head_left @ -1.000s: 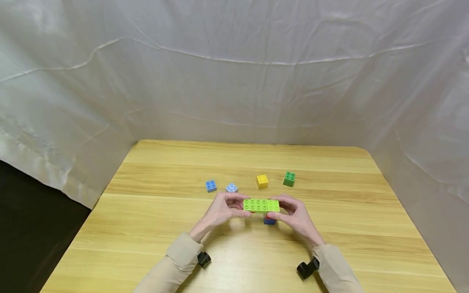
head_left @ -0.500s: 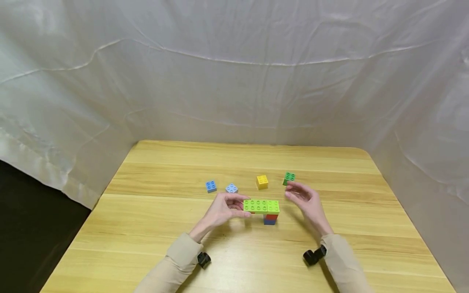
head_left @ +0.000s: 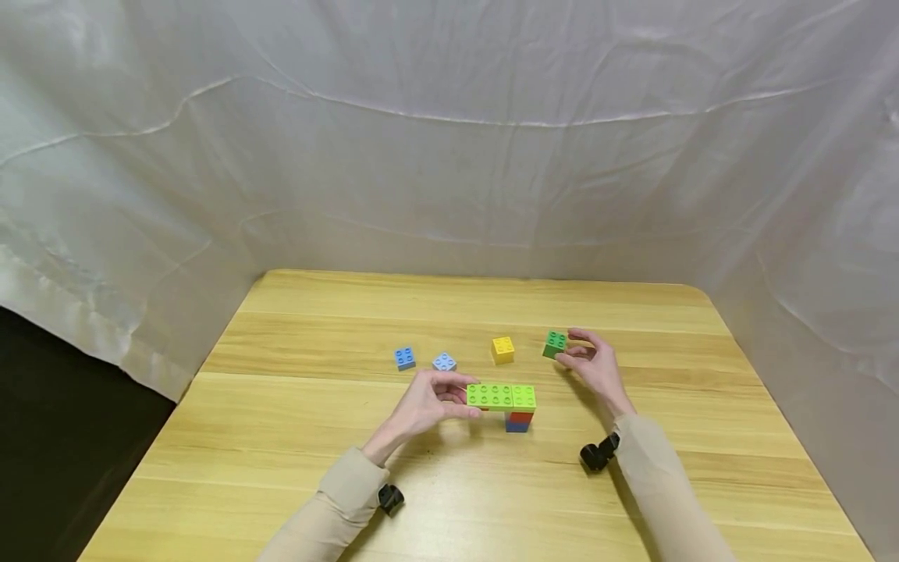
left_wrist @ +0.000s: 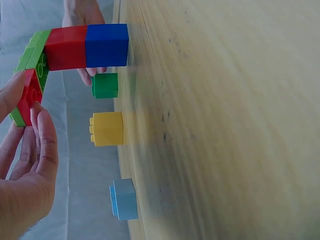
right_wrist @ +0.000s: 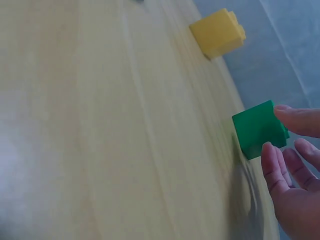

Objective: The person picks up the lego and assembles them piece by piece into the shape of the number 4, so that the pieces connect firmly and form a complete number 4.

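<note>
My left hand [head_left: 424, 402] pinches the left end of a joined toy brick structure [head_left: 495, 396] between thumb and fingers. Its top is lime green. A red brick [left_wrist: 65, 47] and a blue brick [left_wrist: 107, 45] form a leg under the right end, and another red brick [left_wrist: 29, 97] sits beneath the held end. My right hand [head_left: 597, 367] is at a green brick [head_left: 553, 345] on the table, its thumb and fingers spread apart around the brick's right side. In the right wrist view, the fingertips lie right at the green brick's edge.
Left of the green brick stands a yellow brick [head_left: 502, 350] on the wooden table [head_left: 449, 499]. A light blue brick [head_left: 444, 361] lies just behind my left hand, with a blue brick [head_left: 404, 358] farther left. Pale cloth [head_left: 449, 179] hangs behind the table.
My right hand has let go of the structure's right end and moved back and right to the green brick. The left hand keeps its hold in place.
</note>
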`<action>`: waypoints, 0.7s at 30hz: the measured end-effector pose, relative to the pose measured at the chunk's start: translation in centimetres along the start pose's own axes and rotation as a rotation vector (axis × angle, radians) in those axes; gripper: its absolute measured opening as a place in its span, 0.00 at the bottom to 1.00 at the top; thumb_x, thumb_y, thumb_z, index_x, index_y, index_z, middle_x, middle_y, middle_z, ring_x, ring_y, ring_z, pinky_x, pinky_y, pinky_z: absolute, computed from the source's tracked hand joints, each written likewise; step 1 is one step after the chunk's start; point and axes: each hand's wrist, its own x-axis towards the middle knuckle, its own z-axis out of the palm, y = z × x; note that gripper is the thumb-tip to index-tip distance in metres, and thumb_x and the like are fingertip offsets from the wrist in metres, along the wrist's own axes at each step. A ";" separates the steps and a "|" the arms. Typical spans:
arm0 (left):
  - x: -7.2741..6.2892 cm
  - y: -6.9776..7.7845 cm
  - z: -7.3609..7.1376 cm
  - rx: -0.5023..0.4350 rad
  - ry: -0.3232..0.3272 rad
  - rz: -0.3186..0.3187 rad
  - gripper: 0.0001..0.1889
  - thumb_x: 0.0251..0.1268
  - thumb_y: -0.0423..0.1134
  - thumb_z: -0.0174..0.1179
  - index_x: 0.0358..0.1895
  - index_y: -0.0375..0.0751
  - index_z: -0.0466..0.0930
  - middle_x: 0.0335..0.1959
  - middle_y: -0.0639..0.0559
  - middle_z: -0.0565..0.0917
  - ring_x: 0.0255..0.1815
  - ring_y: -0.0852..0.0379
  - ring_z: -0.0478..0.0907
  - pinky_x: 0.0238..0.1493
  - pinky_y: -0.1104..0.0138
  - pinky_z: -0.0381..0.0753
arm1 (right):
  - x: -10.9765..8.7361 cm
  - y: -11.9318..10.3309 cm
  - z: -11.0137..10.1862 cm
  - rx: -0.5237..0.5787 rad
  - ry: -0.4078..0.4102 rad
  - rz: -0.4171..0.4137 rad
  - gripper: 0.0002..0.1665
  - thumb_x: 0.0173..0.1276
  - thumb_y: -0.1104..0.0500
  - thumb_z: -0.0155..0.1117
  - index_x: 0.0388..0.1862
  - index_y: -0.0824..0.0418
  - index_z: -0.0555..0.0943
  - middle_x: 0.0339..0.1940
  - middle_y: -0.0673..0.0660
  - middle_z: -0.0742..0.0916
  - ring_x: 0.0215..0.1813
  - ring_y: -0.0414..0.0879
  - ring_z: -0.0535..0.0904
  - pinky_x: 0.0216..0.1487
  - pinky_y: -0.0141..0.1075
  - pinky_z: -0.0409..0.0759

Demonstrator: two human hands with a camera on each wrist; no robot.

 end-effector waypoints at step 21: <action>0.0 0.0 0.1 0.011 -0.004 0.004 0.23 0.50 0.29 0.76 0.53 0.31 0.84 0.39 0.37 0.86 0.33 0.60 0.81 0.37 0.76 0.83 | 1.0 0.0 0.7 -0.068 0.029 0.035 0.28 0.67 0.67 0.68 0.65 0.69 0.75 0.53 0.68 0.81 0.37 0.33 0.74 0.35 0.22 0.76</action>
